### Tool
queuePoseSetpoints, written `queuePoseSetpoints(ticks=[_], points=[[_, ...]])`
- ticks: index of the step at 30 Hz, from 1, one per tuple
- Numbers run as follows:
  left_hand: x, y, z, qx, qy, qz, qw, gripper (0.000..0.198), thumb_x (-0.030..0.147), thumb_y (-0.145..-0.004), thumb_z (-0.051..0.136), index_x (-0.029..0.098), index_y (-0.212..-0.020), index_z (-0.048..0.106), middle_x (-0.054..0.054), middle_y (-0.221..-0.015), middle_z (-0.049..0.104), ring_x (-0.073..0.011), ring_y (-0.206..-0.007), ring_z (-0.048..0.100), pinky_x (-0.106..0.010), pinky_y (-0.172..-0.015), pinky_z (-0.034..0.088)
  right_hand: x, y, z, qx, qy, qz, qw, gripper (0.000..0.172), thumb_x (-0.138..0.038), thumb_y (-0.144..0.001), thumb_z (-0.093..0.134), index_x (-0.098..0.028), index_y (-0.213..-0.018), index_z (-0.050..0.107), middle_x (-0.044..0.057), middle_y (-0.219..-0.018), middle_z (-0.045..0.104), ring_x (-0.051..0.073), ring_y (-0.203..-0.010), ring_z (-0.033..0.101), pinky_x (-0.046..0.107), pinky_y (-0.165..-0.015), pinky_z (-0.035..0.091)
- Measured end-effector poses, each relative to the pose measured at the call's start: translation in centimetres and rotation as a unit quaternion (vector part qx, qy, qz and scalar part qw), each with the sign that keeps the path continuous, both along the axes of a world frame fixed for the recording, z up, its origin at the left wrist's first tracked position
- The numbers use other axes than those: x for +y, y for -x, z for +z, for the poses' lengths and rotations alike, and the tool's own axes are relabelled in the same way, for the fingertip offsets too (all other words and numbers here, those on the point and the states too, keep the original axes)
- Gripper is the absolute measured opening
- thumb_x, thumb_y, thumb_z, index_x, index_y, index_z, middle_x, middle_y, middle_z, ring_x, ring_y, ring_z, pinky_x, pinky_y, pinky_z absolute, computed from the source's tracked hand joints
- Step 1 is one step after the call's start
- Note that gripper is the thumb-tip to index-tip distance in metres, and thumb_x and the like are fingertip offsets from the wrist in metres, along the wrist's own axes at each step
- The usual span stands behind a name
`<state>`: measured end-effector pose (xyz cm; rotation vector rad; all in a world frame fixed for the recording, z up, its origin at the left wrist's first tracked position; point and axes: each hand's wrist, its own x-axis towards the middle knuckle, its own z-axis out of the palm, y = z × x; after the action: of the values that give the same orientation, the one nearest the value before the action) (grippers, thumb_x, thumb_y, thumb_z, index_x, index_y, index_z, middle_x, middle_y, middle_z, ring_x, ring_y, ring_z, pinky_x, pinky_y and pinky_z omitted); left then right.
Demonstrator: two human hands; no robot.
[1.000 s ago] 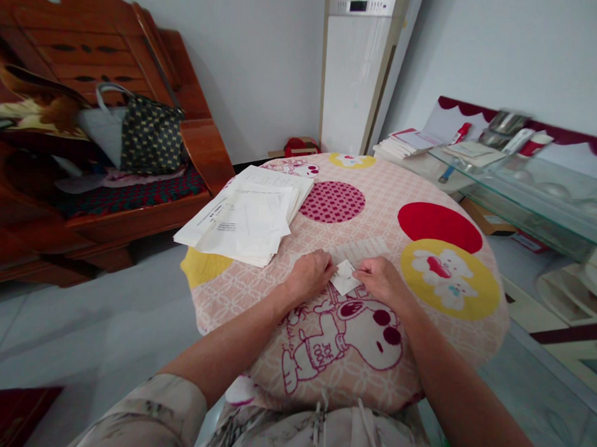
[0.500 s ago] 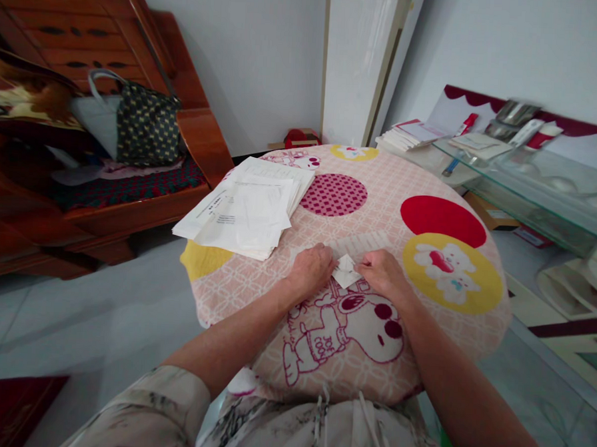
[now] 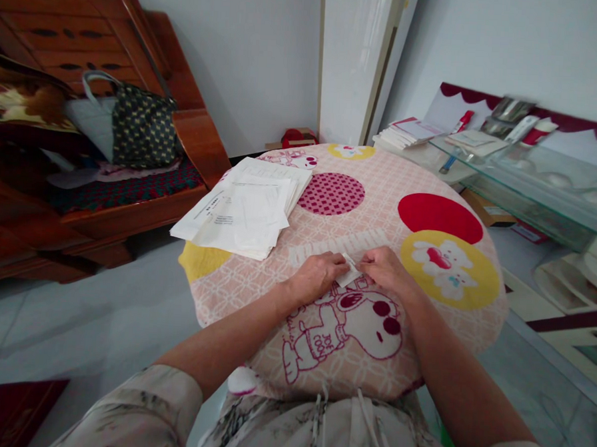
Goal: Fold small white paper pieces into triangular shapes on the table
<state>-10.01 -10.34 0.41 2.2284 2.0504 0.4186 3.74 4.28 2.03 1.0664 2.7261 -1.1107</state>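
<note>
A small folded piece of white paper (image 3: 348, 277) lies between my two hands near the front of the round table. My left hand (image 3: 320, 273) presses on its left side with the fingers bent over the edge. From the right, my right hand (image 3: 380, 264) pinches the paper's other edge between thumb and fingers. The fingers partly cover the folds, so the paper's full shape is hidden. Beneath it spreads a pink patterned tablecloth (image 3: 255, 291) with a cartoon dog print.
A stack of printed white sheets (image 3: 244, 207) covers the table's left side. To the right stands a glass shelf (image 3: 545, 190) holding cups and papers. A wooden bench (image 3: 184, 121) with a checked bag (image 3: 143, 127) is at the left, and a white cabinet (image 3: 354, 66) behind.
The paper has gone from a flat diamond with raised flaps to a narrower, slanted shape. My left hand has moved right over its edge, closer to the right hand.
</note>
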Motion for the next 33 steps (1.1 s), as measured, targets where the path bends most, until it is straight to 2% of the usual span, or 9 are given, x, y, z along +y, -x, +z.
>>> queuePoseSetpoints(ticks=[3,8,15,22,26,33], points=[[-0.5,-0.4,0.3,0.043,0.018,-0.004,0.999,0.028,0.016,-0.098,0.049,0.018,-0.121,0.064,-0.009,-0.115,0.066,-0.0223,-0.1,0.062,-0.033,-0.086,0.054,0.5,-0.4,0.0,-0.004,0.071,-0.003,0.997,0.025,-0.016,-0.086,0.057,-0.016,-0.061,0.062,0.0,-0.048,0.06,0.011,-0.038,0.052,0.022,-0.041,0.036],[-0.6,-1.1,0.5,0.092,0.037,0.006,0.995,0.038,0.019,-0.1,0.045,0.021,-0.136,0.055,-0.011,-0.123,0.062,-0.0236,-0.105,0.06,-0.034,-0.085,0.056,0.4,-0.4,0.3,-0.006,0.087,-0.039,0.995,0.024,-0.012,-0.085,0.058,-0.017,-0.061,0.058,-0.001,-0.046,0.058,0.01,-0.035,0.051,0.02,-0.035,0.034],[-0.7,-1.7,1.0,0.118,0.063,0.021,0.991,0.043,0.018,-0.101,0.04,0.021,-0.143,0.05,-0.012,-0.131,0.058,-0.0252,-0.111,0.059,-0.034,-0.087,0.056,0.4,-1.0,0.6,0.018,0.148,-0.055,0.987,0.025,-0.017,-0.088,0.06,-0.017,-0.063,0.056,-0.001,-0.047,0.058,0.009,-0.033,0.051,0.019,-0.033,0.034],[-0.6,-1.7,0.7,0.127,0.062,0.026,0.99,0.043,0.019,-0.102,0.04,0.022,-0.144,0.05,-0.012,-0.13,0.059,-0.025,-0.109,0.058,-0.033,-0.083,0.057,0.1,-1.0,0.4,0.028,0.117,-0.052,0.991,0.017,-0.009,-0.079,0.06,-0.018,-0.064,0.057,-0.004,-0.043,0.056,0.009,-0.031,0.049,0.018,-0.033,0.031],[-0.5,-1.6,0.6,0.126,0.058,0.023,0.99,0.043,0.02,-0.101,0.042,0.022,-0.144,0.05,-0.012,-0.128,0.059,-0.0253,-0.108,0.057,-0.034,-0.083,0.056,-0.2,-0.5,0.4,0.034,0.099,-0.056,0.993,0.017,-0.012,-0.08,0.061,-0.018,-0.064,0.057,-0.003,-0.043,0.056,0.01,-0.031,0.048,0.019,-0.033,0.03],[-0.7,-1.1,0.4,0.087,0.033,0.02,0.995,0.04,0.018,-0.099,0.046,0.023,-0.138,0.055,-0.01,-0.123,0.061,-0.0237,-0.107,0.057,-0.033,-0.084,0.056,-0.3,-0.4,0.2,0.012,0.048,-0.071,0.996,0.015,-0.007,-0.073,0.06,-0.019,-0.065,0.059,-0.004,-0.042,0.055,0.011,-0.031,0.048,0.021,-0.034,0.034]])
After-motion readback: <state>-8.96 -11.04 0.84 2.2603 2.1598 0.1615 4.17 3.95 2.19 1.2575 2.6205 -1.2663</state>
